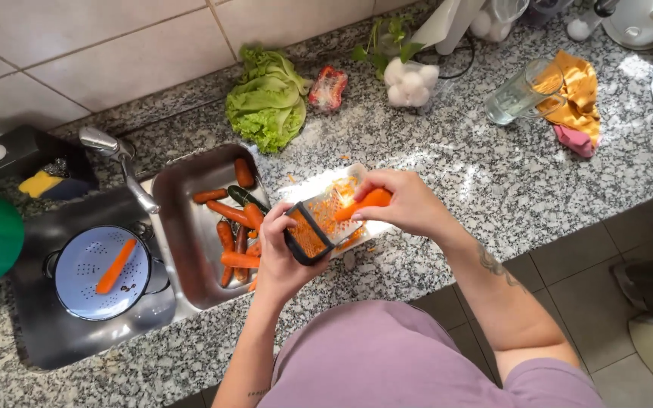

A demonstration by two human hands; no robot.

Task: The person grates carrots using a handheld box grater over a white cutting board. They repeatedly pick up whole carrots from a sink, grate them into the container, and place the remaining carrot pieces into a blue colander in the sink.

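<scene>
Your left hand [281, 253] clamps the black-framed metal grater [319, 227] near the granite counter's front edge; your right hand [406, 202], gripping the peeled orange carrot [368, 201], should keep fingertips high.

— What sort of place is this?
— A home kitchen: a speckled granite worktop [493, 174] against a tiled wall [77, 45], with a steel sink [62, 344] and tap [119, 155] set in.
— Anything more?
— A colander [85, 291] in the basin, a steel tray [190, 249] of carrots [232, 227], lettuce [266, 102], a grater [319, 227] and a glass jug [519, 94].
</scene>
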